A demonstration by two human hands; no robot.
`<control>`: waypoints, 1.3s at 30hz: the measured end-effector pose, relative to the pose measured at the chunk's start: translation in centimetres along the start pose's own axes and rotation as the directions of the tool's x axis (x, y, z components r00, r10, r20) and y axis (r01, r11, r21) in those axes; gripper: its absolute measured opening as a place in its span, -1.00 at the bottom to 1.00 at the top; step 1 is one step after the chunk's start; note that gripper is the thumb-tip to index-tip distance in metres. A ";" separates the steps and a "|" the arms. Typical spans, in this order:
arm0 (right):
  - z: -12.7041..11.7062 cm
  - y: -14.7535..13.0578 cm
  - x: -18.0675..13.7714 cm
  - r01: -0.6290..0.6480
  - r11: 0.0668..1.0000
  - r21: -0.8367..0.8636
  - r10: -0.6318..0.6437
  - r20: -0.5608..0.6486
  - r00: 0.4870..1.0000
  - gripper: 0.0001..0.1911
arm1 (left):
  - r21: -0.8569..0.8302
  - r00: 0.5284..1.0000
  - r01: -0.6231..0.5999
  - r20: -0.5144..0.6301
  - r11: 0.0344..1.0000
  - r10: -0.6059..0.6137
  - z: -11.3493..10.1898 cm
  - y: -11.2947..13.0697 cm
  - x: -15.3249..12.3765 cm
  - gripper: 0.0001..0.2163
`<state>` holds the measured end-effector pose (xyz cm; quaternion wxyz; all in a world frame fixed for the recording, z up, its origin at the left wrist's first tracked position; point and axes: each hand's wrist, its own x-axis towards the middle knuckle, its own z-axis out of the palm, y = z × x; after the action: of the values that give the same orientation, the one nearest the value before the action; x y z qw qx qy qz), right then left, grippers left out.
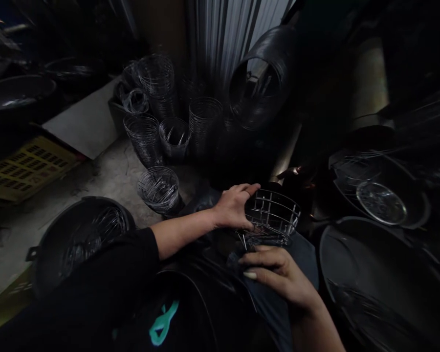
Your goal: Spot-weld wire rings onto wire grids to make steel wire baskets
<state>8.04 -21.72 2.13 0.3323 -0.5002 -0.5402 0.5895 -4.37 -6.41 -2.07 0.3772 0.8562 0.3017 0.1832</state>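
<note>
A round wire basket [275, 215] of thin metal rods lies tilted over my lap, its open ring facing up. My left hand [236, 208] grips the left side of its frame, with thumb and fingers bent around the wires. Just below the basket is my right hand [275, 271], its fingers drawn together towards the left. A few short bright wire ends [244, 241] stick up by its fingertips. Whatever is between those fingers is hidden in the dark. Dark cloth [304, 254] covers my legs under the basket.
Several stacks of wire rings [143, 139] stand ahead. A wire cup with loose rods [158, 188] is nearer. Black tubs [84, 203] [352, 225] flank me. A yellow crate [29, 166] lies left; a large wire coil [256, 83] sits by the corrugated wall [227, 34].
</note>
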 end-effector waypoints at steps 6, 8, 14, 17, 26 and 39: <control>2.0 1.4 2.5 -0.066 0.984 0.168 0.061 0.031 0.998 -0.73 | 0.051 0.998 -0.027 0.059 0.998 0.024 0.5 1.4 -1.1 -0.01; 2.4 1.4 2.1 -0.091 0.987 0.135 0.090 0.013 0.996 -0.77 | 0.060 0.998 -0.021 0.055 0.998 0.018 0.4 1.2 -1.3 -0.02; 2.0 1.4 -0.3 -0.116 0.986 0.122 0.133 -0.137 0.982 -0.81 | 0.002 0.999 0.026 0.026 1.000 -0.026 -0.4 -0.3 -1.3 0.04; 1.4 1.7 -1.3 -0.103 0.985 0.140 0.135 -0.243 0.961 -0.76 | -0.020 0.999 0.041 0.003 0.999 -0.041 -0.7 -0.8 -1.3 0.06; -0.4 6.8 -9.7 -0.350 0.656 0.668 0.703 -0.371 0.607 -0.62 | -0.121 0.999 0.041 0.017 0.992 -0.039 -1.6 -1.5 -1.7 0.06; -3.5 -1.4 -7.4 -0.393 0.920 -0.001 0.384 -0.208 0.900 -0.90 | -0.037 0.998 -0.007 0.065 0.999 0.010 -0.8 0.3 -1.1 0.06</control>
<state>13.21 -27.28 5.50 0.2509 -0.6623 -0.4054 0.5779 -5.52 -6.88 -1.41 0.4017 0.8560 0.2822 0.1624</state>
